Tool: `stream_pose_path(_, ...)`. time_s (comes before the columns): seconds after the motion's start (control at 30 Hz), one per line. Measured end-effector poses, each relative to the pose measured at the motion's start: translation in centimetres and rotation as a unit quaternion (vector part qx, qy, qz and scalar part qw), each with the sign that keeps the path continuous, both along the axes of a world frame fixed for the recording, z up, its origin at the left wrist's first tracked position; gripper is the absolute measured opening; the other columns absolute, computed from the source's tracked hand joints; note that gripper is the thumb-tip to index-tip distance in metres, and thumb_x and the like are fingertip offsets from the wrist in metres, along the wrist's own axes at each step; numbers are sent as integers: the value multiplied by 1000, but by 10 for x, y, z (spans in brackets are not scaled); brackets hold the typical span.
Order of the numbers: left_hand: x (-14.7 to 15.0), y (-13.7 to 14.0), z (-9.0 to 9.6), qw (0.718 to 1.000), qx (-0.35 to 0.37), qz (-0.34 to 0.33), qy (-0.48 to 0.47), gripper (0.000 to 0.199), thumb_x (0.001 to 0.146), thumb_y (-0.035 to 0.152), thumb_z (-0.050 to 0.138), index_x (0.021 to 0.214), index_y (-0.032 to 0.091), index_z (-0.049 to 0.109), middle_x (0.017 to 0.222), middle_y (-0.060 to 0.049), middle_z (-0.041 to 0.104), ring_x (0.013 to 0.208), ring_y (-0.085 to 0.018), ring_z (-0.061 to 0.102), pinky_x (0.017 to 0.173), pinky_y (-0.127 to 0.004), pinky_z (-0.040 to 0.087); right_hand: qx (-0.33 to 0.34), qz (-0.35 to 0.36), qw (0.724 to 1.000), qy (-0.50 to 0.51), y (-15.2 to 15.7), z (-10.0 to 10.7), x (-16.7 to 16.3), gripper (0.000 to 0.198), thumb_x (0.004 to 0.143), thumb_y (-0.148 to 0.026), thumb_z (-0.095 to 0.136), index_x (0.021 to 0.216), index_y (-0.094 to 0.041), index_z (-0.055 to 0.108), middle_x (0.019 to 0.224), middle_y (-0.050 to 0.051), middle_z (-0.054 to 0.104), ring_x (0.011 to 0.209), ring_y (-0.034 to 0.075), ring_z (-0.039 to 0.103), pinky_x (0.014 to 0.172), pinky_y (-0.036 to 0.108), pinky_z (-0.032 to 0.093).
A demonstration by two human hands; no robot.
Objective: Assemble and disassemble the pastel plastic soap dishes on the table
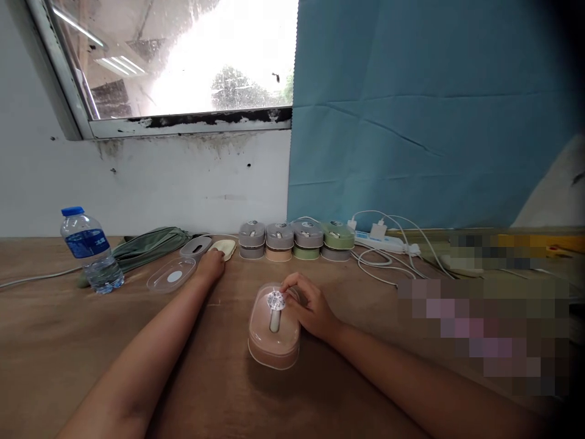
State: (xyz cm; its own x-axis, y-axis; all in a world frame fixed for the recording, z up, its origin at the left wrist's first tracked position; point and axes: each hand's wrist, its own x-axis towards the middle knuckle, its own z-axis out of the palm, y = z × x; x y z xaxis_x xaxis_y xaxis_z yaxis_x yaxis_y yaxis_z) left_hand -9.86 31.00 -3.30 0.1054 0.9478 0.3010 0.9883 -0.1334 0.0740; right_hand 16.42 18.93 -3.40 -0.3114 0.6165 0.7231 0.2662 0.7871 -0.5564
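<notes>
A pink lidded box (260, 341) with rounded corners and a clear cover is in front of me near the middle of the table. On its top stand a pale upright strip (275, 322) and a shiny, faceted clear piece (275, 299). My right hand (315, 308) is closed at the box's far right edge, its bent fingers beside the shiny piece. Farther back on the left, my left hand (211, 266) has its fingers closed at a flat cream piece (226, 246); the fingertips are partly hidden. Beside it lie a grey slotted lid (194, 246) and a clear cover (158, 277).
Several two-tone lidded boxes, including a green-topped one (337, 234), line the wall. A water bottle (94, 256) and a folded green umbrella-like bundle (153, 245) are at left. A power strip (381, 242) with loose cables (375, 263) lies at back right.
</notes>
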Motion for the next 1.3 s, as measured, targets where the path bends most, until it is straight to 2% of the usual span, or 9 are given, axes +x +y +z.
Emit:
stream_pose_path(0.17,16,-19,3,997,56,-45,-29,49,78,13,45,126,8,39,130,-17,40,121,-22,40,100,-33,33,-25,-6,1000,-8,2,-1,-1,11,76,-12,46,80,-20,53,80,2,54,77,17,52,72,30,41)
stream_pose_path(0.27,40,-69,15,963,128,-206,-120,46,84,25,43,127,14,34,130,-13,37,124,-20,33,104,-36,29,-54,-27,998,-8,8,-7,-4,11,76,-14,47,84,-20,52,84,2,53,82,18,50,76,31,40)
stream_pose_path(0.33,56,-112,23,929,87,-325,-152,45,83,32,47,124,19,38,130,-11,37,124,-22,34,104,-38,31,-80,-38,996,-2,13,-11,-5,11,77,-16,48,87,-20,52,87,3,53,85,18,50,78,33,40)
stream_pose_path(0.43,69,-165,24,904,-11,-400,-151,72,75,35,59,135,20,22,136,-13,33,126,-25,31,104,-41,30,-113,-22,993,1,15,-14,-5,11,81,-22,47,91,-20,51,90,3,52,88,18,50,81,34,41)
stream_pose_path(0.6,58,-185,8,900,-62,-362,-235,74,79,27,55,138,23,11,141,-12,27,130,-25,26,106,-44,25,-92,51,994,-2,8,-11,-3,24,84,-28,47,107,-21,46,110,7,45,105,20,46,92,36,39)
stream_pose_path(0.73,48,-176,5,882,-67,-341,-317,66,83,28,51,137,25,12,132,-12,41,123,-23,37,103,-41,31,-141,90,986,5,6,-15,-4,43,85,-34,47,123,-24,31,125,9,36,113,21,44,96,40,37)
stream_pose_path(1.0,34,-153,8,890,88,-220,-390,38,91,25,30,128,23,26,133,-11,37,103,-17,55,83,-32,48,-141,48,988,-37,10,-20,-6,43,82,-26,50,121,-23,34,121,9,36,113,21,44,96,41,37)
stream_pose_path(1.17,-1,-129,11,942,113,-137,-284,24,85,19,34,89,17,58,118,-9,52,98,-19,57,84,-32,47,-121,38,990,-58,11,-20,-6,32,77,-17,51,108,-21,44,109,7,41,104,19,47,95,41,38)
stream_pose_path(1.3,-17,-127,18,974,18,-151,-168,26,84,31,42,88,18,64,109,-7,61,100,-21,56,89,-33,41,-111,29,991,-70,11,-18,-6,27,76,-16,51,102,-20,46,105,6,41,101,19,46,93,40,38)
